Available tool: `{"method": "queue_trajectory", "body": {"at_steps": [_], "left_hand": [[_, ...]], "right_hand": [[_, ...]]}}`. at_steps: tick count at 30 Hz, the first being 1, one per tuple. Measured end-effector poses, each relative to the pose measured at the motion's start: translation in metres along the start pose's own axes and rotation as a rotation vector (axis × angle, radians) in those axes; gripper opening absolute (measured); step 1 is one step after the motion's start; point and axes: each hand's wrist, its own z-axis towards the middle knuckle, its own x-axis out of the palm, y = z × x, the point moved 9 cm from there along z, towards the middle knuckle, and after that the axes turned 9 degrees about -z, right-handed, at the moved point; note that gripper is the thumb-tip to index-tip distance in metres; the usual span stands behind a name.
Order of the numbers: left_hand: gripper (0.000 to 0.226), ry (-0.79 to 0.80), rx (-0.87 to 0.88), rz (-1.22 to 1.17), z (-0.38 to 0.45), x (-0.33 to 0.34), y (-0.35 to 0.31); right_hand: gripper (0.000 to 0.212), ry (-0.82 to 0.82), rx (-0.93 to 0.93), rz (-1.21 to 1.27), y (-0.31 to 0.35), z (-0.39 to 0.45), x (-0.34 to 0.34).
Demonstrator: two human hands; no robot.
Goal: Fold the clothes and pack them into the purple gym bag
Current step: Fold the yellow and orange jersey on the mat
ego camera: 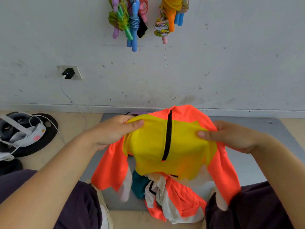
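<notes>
**Orange-and-yellow garment held above grey mat**

Item: orange-and-yellow garment (166, 142) with black stripe, lifted over the grey mat (247, 162). Left hand (113, 131) pinches its left upper edge; right hand (231, 138) pinches its right upper edge. Clothes pile (165, 197), orange, white and teal, lies on the mat's near edge. Purple bag (140, 112): a sliver shows at the mat's far edge. Jump ropes (132, 19) hang on the wall beyond the mat.

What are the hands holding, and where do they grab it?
Both hands hold the yellow and orange shirt. The left hand has its grip on the top left edge, the right hand on the top right edge.
</notes>
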Motion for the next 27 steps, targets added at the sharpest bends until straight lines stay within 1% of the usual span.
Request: {"method": "queue_trajectory", "body": {"at_steps": [2,3,4,5,7,8,9,10,11,12,14,16,17,19,21,22,24,25,27], "left_hand": [[0.052,-0.027,0.020,0.006,0.001,0.001,-0.002],[0.055,-0.018,-0.003,-0.022,0.001,0.000,-0.003],[0.056,0.021,-0.028,-0.030,-0.001,0.001,-0.004],[0.053,0.079,-0.041,0.030,-0.003,0.002,-0.006],[0.040,0.203,-0.073,0.302,-0.007,0.004,-0.003],[0.039,0.234,-0.094,0.412,-0.008,0.003,0.001],[0.042,0.238,-0.099,0.462,-0.008,0.000,0.004],[0.045,0.209,-0.078,0.473,-0.007,-0.004,0.004],[0.045,0.179,-0.040,0.456,-0.005,-0.006,0.001],[0.040,0.166,0.004,0.392,-0.005,-0.006,-0.003],[0.014,0.142,0.043,0.156,-0.004,-0.004,-0.010],[0.020,0.111,0.051,-0.023,-0.003,-0.005,-0.011],[0.025,0.095,0.056,-0.055,-0.002,-0.005,-0.010],[0.039,0.078,0.054,-0.050,-0.002,-0.004,-0.013],[0.058,0.097,0.015,0.017,-0.004,-0.005,-0.012],[0.063,0.128,-0.006,0.100,-0.006,-0.004,-0.012],[0.069,0.219,-0.070,0.305,-0.008,-0.001,-0.003],[0.067,0.228,-0.090,0.396,-0.009,-0.002,0.001],[0.058,0.155,-0.058,0.475,-0.006,-0.008,0.000]], "right_hand": [[0.043,-0.031,-0.027,0.118,0.003,0.002,0.001],[0.042,-0.047,-0.036,0.158,0.005,0.003,0.001],[0.044,-0.054,-0.041,0.181,0.007,0.003,0.001],[0.050,-0.036,-0.048,0.167,0.010,0.002,0.002],[0.061,0.060,-0.050,0.000,0.015,-0.004,0.007],[0.061,0.120,-0.040,-0.114,0.015,-0.006,0.011],[0.058,0.165,-0.019,-0.207,0.013,-0.009,0.013],[0.052,0.171,0.000,-0.257,0.011,-0.010,0.011],[0.046,0.145,0.009,-0.263,0.010,-0.010,0.007],[0.040,0.110,0.006,-0.246,0.010,-0.009,0.003],[0.032,0.056,-0.015,-0.137,0.008,-0.006,-0.001],[0.032,0.012,-0.042,0.025,0.010,-0.003,-0.002],[0.036,0.000,-0.052,0.085,0.011,-0.002,-0.001],[0.052,0.002,-0.053,0.126,0.014,-0.001,0.002],[0.064,0.059,-0.037,0.051,0.017,-0.004,0.006],[0.066,0.104,-0.031,-0.025,0.018,-0.006,0.008],[0.059,0.166,-0.005,-0.184,0.016,-0.010,0.010],[0.051,0.155,0.007,-0.239,0.015,-0.010,0.007],[0.037,0.085,-0.004,-0.274,0.014,-0.009,-0.002]]}}
